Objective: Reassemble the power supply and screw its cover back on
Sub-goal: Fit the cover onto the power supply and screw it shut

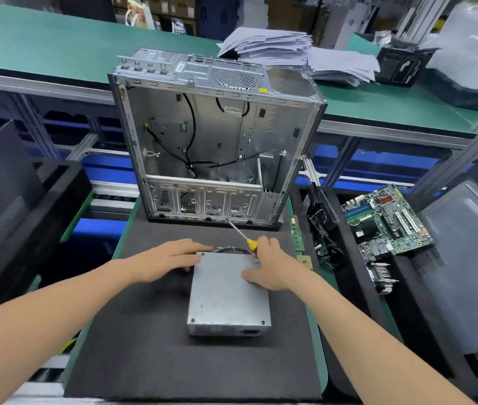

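From the head view, the power supply (229,302) sits flat on the black surface (144,346) right in front of you, just this side of the open computer case (217,135), and its cover (223,276) is on top and looks seated. Your left hand (170,258) lies flat, fingers straight, against the far left corner, steadying the box. Your right hand (269,266) is wrapped round the yellow-handled screwdriver (245,238), with the shaft pointing away toward the case and the thumb resting on the cover. Dark dots at the near corners look like screws already in, though they're too small to be certain. So you're in the fastening stage, I'd say. A bundle of wires (231,249) pokes out at the far edge between your hands, so mind it doesn't get pinched. Next, swing the tip round and down onto a far-side screw hole, keeping that left hand pressing. The circuit board (389,220) lies well off to your right.
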The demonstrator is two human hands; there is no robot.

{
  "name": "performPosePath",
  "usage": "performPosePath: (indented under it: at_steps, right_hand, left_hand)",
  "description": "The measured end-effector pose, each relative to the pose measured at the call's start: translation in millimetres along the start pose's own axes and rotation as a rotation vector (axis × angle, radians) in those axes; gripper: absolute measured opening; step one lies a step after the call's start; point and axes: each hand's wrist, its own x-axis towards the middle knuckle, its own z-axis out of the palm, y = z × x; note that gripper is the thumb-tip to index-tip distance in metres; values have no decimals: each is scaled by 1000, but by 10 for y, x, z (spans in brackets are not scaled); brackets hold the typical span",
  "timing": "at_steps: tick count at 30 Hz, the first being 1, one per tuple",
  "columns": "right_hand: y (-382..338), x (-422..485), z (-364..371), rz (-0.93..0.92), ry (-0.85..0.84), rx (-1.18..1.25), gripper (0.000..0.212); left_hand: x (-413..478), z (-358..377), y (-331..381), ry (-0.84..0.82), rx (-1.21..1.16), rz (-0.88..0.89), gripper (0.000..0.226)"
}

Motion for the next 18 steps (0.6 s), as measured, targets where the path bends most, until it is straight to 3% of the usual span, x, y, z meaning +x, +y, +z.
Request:
performPosePath:
  at_steps: [3,6,12,15,18]
  right_hand:
    - [-71,-171,52,93,-157,29,80]
    - [-126,-244,90,105,-126,79,81]
    - [-82,-176,179,112,20,192,82]
    - [-73,-71,213,69,135,231,80]
    - [-112,71,188,60,148,231,80]
  left_hand:
    - [-187,213,35,-24,117,-25,102]
    - [-244,413,53,35,320,50,136]
    - [-166,495,-29,220,442,153,129]
    - [-94,364,-77,246,413,103,129]
    - [-25,192,-59,222,406,22,131]
